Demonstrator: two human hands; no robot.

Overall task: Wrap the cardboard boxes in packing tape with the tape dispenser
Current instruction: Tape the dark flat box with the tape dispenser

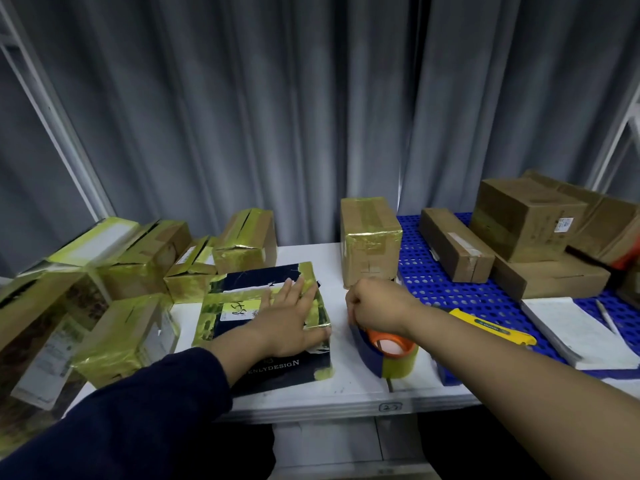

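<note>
A flat dark box (242,337) partly covered in yellowish tape lies on the white table (346,389) in front of me. My left hand (291,317) lies flat on its top, fingers straight, pressing down. Just to the right, my right hand (374,303) is curled round the top of the tape dispenser (388,355), a blue and orange holder with a roll of clear yellowish tape standing on the table. An upright taped cardboard box (370,244) stands just behind my right hand.
Several taped boxes (145,258) crowd the left side of the table. On the right a blue perforated panel (433,282) carries plain cardboard boxes (526,220), a yellow utility knife (491,327), a white pad (581,330) and a pen (607,317). Grey curtains hang behind.
</note>
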